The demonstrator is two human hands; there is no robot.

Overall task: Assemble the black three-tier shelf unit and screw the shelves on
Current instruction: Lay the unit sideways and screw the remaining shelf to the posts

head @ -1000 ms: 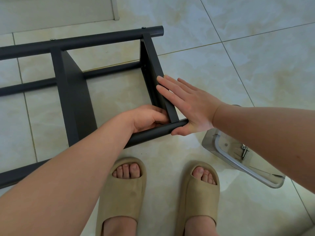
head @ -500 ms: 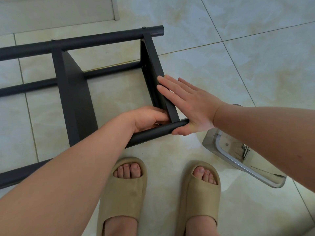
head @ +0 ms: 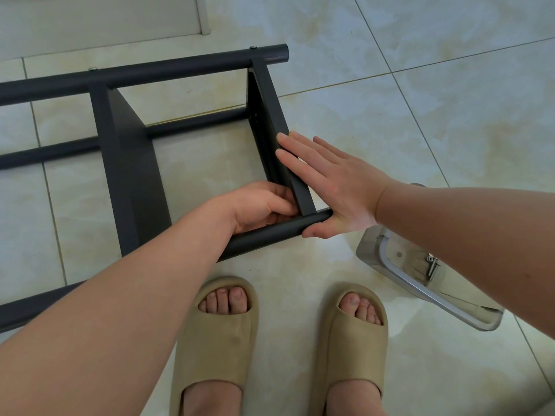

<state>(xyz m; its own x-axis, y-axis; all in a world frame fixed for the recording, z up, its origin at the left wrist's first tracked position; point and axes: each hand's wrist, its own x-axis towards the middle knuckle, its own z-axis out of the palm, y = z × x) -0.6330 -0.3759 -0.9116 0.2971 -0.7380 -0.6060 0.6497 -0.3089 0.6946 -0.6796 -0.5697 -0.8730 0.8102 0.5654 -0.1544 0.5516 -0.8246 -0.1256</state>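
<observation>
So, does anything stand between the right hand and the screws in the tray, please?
Nothing visible does: the screws lie uncovered in the tray, under the right forearm; the right hand rests flat on the shelf.

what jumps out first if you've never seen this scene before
The black shelf unit lies on its side across the tiled floor, upper left, with both hands at its near right corner. The right hand lies flat against the end shelf, and the left hand is curled in at the joint with the near tube. Next come the beige slippers at the bottom and a clear tray of screws under the right forearm.
</observation>
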